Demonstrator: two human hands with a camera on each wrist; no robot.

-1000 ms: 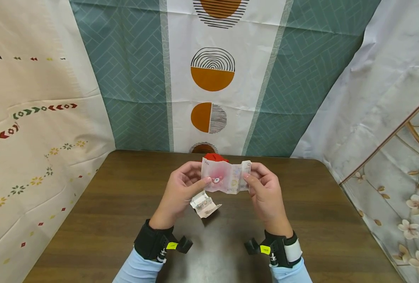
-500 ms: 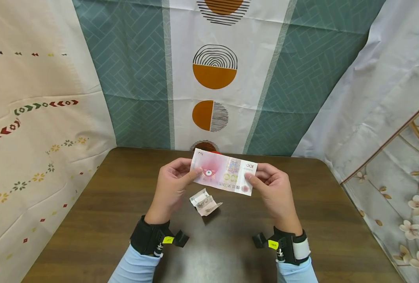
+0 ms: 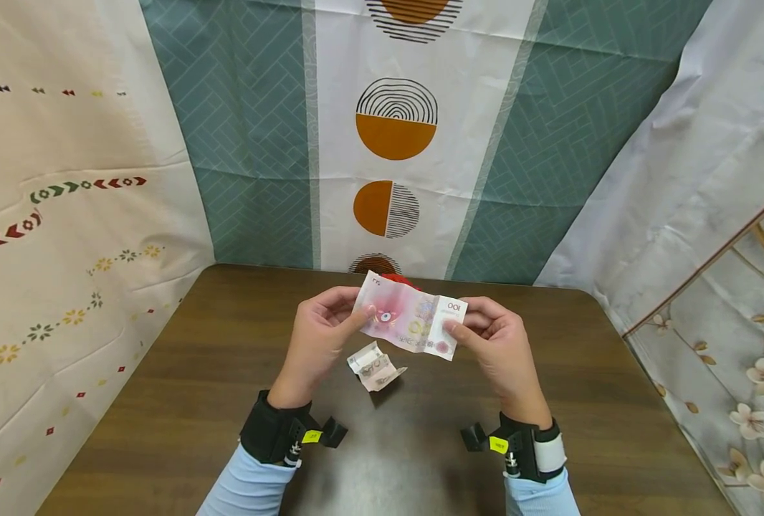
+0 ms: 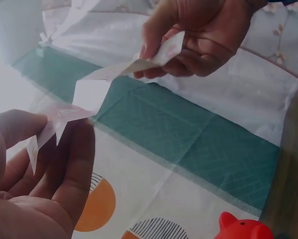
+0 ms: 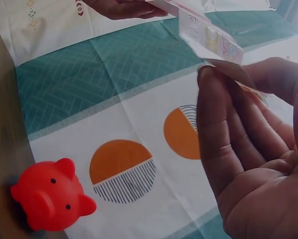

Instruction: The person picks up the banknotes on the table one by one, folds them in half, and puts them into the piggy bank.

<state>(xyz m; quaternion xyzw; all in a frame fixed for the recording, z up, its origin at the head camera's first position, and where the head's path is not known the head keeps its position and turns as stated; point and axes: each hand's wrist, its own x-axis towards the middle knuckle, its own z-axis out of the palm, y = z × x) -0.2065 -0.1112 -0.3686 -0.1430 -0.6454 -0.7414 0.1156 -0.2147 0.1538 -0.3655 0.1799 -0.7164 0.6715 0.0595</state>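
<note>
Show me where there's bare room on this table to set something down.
Bare table lies left of the left hand, right of the right hand, and between the wristbands, below the creased banknote. The middle is crowded: both hands hold a pink banknote just beyond it, with the red pig farther back.

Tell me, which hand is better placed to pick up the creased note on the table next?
Probably the left hand: it is nearer the creased note on the table. The right hand is farther off and could perhaps hold alone the pink note that both pinch.
</note>
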